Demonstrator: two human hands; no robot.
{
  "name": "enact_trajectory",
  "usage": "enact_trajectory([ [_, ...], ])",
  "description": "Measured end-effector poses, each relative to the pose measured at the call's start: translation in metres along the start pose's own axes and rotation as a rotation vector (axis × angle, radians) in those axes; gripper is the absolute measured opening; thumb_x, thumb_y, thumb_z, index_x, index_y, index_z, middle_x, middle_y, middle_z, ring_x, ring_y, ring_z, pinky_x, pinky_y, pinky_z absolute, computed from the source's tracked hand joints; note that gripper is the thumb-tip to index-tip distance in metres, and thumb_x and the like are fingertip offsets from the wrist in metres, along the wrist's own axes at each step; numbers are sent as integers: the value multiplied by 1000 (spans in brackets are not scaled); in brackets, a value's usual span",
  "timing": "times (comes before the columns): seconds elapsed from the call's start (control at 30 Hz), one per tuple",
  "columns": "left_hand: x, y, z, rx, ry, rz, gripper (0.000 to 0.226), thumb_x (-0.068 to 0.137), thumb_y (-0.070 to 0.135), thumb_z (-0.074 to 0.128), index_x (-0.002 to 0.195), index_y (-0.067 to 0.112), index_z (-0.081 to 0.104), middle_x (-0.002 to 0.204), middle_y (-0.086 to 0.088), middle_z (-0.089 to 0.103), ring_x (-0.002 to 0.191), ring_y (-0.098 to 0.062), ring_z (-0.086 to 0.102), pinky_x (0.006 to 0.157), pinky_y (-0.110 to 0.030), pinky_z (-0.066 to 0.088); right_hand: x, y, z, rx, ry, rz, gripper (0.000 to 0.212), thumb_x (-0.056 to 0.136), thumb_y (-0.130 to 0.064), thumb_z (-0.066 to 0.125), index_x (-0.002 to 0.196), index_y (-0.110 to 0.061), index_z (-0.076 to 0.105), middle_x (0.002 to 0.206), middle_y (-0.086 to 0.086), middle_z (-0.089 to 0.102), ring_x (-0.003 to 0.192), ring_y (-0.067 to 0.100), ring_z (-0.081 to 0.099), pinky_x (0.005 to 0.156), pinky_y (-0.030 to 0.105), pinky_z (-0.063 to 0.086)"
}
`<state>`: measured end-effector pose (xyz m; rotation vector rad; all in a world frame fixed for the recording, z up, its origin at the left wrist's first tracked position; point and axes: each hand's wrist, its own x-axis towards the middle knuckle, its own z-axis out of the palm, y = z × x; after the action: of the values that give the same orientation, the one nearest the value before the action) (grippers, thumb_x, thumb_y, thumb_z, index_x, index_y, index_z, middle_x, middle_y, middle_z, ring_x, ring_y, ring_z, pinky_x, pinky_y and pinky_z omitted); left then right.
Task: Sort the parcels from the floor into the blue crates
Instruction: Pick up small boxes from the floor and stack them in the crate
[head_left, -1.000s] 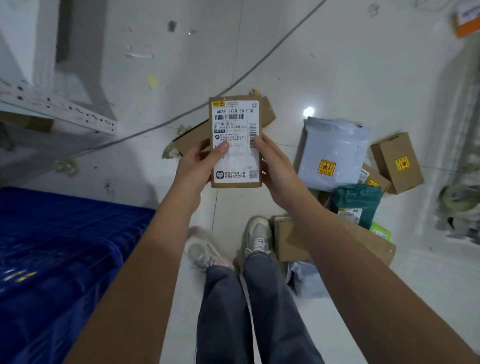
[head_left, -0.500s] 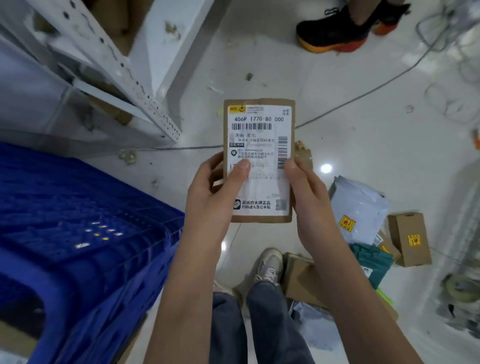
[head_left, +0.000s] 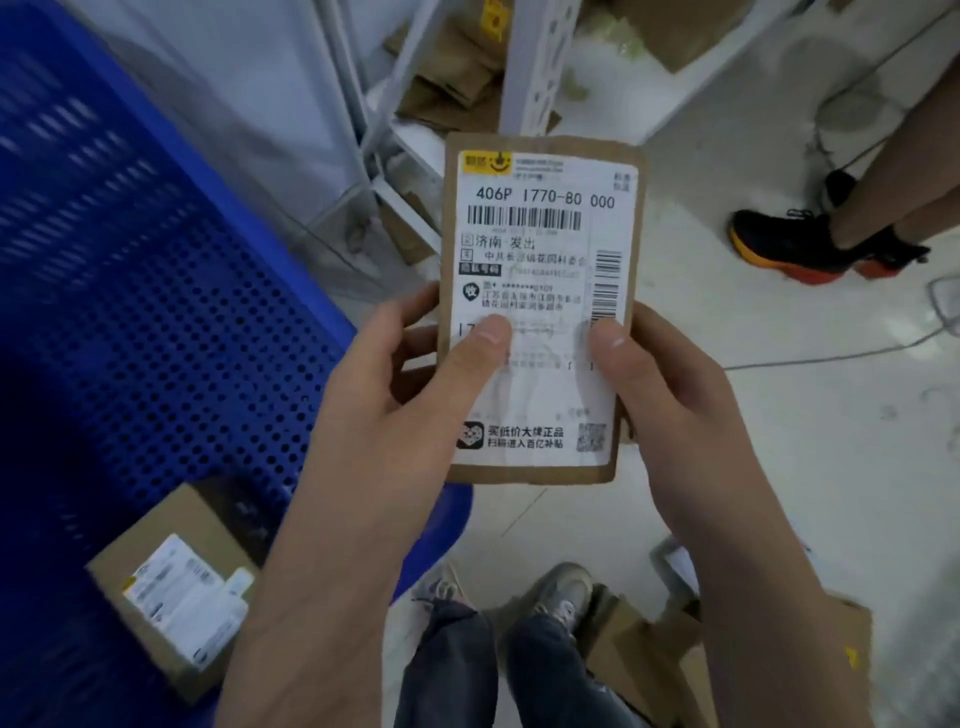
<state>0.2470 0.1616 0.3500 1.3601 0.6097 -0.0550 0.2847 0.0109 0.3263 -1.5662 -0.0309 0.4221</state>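
Both hands hold one flat cardboard parcel (head_left: 540, 312) upright above the floor, just right of the blue crate (head_left: 156, 291). The left hand (head_left: 405, 395) and the right hand (head_left: 670, 400) grip its side edges, thumbs pressing on the white label. Another labelled parcel (head_left: 176, 587) lies inside the crate.

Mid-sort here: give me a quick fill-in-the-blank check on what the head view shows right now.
1. Both hands, left hand and right hand, hold one flat cardboard parcel with a white ____ facing the camera.
2. Each grip has its ____ pressed on the parcel's front.
3. The blue crate on the left already holds one ____ box.
4. A second person's black and ____ shoe stands at the right.

Missing words: label; thumb; cardboard; orange
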Motion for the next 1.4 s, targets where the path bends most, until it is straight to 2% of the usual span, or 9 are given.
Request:
enact_trajectory([
  [0.3,-18,1,-154,-51,196,-65,52,42,34,80,91,23,66,90,3,76,83,-16,73,78,-39,53,25,-17,118,-120,-502,81,44,79,-35,59,121,-22,59,108,-12,71,95,3,68,74,15,54],
  [0.4,-12,-31,-182,-26,271,-176,35,64,32,74,95,19,64,89,6,75,83,-11,72,77,-33,55,38,12,149,-314,-610,176,39,88,-34,57,126,-25,56,117,-11,67,105,4,64,89,28,54],
  [0.5,1,-66,-194,12,261,-311,27,89,27,61,113,15,58,102,4,71,90,-13,69,78,-30,58,53,46,171,-406,-689,314,27,97,-30,47,122,-28,55,113,-14,65,99,0,64,85,20,54],
  [0.63,30,-109,-203,-15,314,-479,33,93,28,57,120,11,50,114,-3,62,98,-20,63,85,-41,55,75,91,196,-510,-684,498,23,99,-23,46,119,-24,56,96,-18,63,78,-7,64,61,10,52],
  [0.83,60,-169,-211,-87,330,-650,32,96,20,50,124,5,52,125,-11,60,106,-27,59,88,-39,50,86,166,224,-621,-562,694,30,98,-21,46,124,-11,56,122,9,63,103,24,63,92,42,52],
  [1.0,73,-213,-210,-132,376,-748,31,96,11,43,125,3,49,127,-14,57,111,-29,56,85,-37,48,77,204,231,-729,-492,600,30,96,-16,48,123,-8,59,119,10,64,93,20,61,80,32,53],
  [1.13,75,-239,-202,-159,362,-768,31,95,4,41,124,0,51,125,-16,58,104,-26,57,83,-34,47,77,218,226,-867,-488,495,28,91,-14,56,117,-7,64,119,10,65,103,25,63,92,41,52],
  [1.23,76,-249,-201,-117,343,-802,34,95,3,37,126,-2,51,126,-19,57,110,-31,57,95,-39,48,77,227,222,-911,-464,488,34,87,-17,65,118,-4,63,119,11,66,106,25,62,94,38,50],
  [1.4,82,-257,-207,30,274,-846,37,94,5,41,131,0,46,130,-18,53,116,-30,53,101,-41,44,73,245,211,-1077,-502,480,23,85,-17,66,101,-1,69,103,13,70,80,18,58,69,26,45],
])
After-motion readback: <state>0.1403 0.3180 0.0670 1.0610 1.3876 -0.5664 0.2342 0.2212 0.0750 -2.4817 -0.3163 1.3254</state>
